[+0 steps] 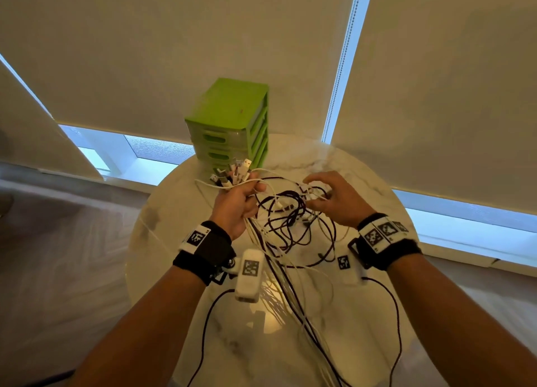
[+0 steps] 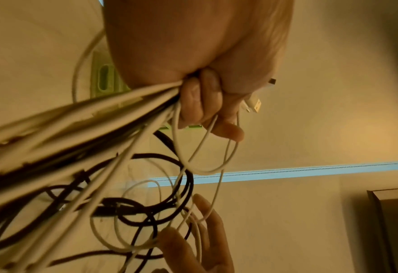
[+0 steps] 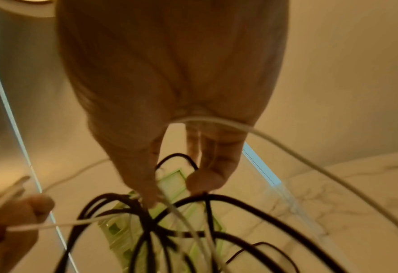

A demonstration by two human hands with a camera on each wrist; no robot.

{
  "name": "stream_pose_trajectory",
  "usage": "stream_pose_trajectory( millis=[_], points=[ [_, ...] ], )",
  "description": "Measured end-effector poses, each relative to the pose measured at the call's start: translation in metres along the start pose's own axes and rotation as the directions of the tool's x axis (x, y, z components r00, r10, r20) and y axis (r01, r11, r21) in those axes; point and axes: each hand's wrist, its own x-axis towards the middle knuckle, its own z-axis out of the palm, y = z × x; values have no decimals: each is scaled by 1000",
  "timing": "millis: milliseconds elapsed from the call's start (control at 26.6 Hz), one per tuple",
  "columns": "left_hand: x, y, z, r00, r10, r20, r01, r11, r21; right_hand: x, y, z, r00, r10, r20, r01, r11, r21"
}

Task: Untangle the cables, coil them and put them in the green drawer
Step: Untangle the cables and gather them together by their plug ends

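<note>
Head view: above a round white marble counter (image 1: pixel 363 314), the left hand (image 1: pixel 236 205) holds its grip clamped on a bundle of tangled black and white cables (image 1: pixel 286 221), plugs fanned upward. The right hand (image 1: pixel 334 196) pinches strands in the tangle. A green plastic drawer unit (image 1: pixel 229 119) stands behind, drawers closed.

Left wrist view: fingers (image 2: pixel 193 103) curl around the cables.

Right wrist view: fingertips (image 3: pixel 204 180) pinch dark and white strands.

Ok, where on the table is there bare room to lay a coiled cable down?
Bare marble table shows right of the green drawer unit, beyond the right hand, and along the left edge outside the left hand. The middle is crowded: the tangled cables spread between both hands and trail toward the near edge.
</note>
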Motion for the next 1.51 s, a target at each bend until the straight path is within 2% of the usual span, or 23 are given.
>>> stream_pose_trajectory(
  millis=[38,113,151,226,264,301,339,414,452,565,640,715,791,904,1017,1130,1205,1280,1318,1393,1431,1468,1506],
  points=[
    [0,2,0,1000,4,-4,-5,1000,-22,-2,6,-3,997,14,-71,-13,1000,16],
    [2,7,-3,1000,-14,-11,13,997,-78,-10,22,-13,971,139,-193,-134,990,37],
    [4,9,-4,999,-33,2,33,994,-104,-12,30,-19,955,222,-198,-224,974,12],
    [5,9,-2,993,-90,70,99,986,-133,-18,31,-18,946,281,-163,-306,940,-153],
    [5,7,3,986,-126,112,140,982,-128,-22,23,-9,955,224,-193,-265,938,-224],
    [4,5,9,976,-158,149,175,979,-108,-27,8,6,960,96,-263,-170,947,-273],
    [2,3,16,966,-180,185,198,976,-84,-33,-10,22,940,-63,-335,-49,948,-315],
    [0,2,26,948,-191,255,214,975,-64,-42,-32,50,885,-294,-360,104,880,-463],
    [-2,3,26,940,-196,278,225,971,-76,-41,-29,57,884,-325,-335,112,845,-523],
    [-3,5,20,920,-219,326,275,952,-133,-29,2,53,909,-292,-297,47,780,-624],
    [-2,6,14,925,-233,300,296,937,-184,-25,20,45,927,-271,-262,100,846,-523],
    [1,8,11,935,-250,252,297,941,-165,-27,30,34,952,-219,-214,164,955,-247],
    [5,11,6,947,-273,171,290,953,-86,-28,33,19,967,-59,-246,67,997,26],
    [14,12,-10,929,-353,109,355,935,3,-17,39,-11,878,191,-439,-73,960,270],
    [16,16,-30,914,-386,125,384,923,38,-9,51,-40,779,323,-537,-133,922,363],
    [15,20,-58,919,-289,269,324,941,-97,-8,78,-72,694,497,-522,-205,830,518],
    [13,23,-71,946,-182,267,237,952,-192,-12,97,-87,708,563,-427,-316,793,521],
    [14,21,-70,980,-146,139,170,968,-185,-15,104,-87,753,547,-367,-406,824,396],
    [12,20,-62,989,-125,75,136,977,-164,-15,102,-81,773,530,-350,-391,832,394],
    [14,17,-42,995,-86,-57,86,996,-7,-14,85,-69,829,476,-294,-284,811,511],
    [13,17,-32,990,-57,-130,82,979,189,-13,76,-65,845,445,-298,-219,795,565],
    [13,17,-25,985,-23,-172,102,879,465,-12,67,-64,843,417,-339,-148,787,599],
    [13,17,-23,985,-25,-168,143,658,739,-13,62,-67,839,385,-384,-92,796,598]
  ],
)
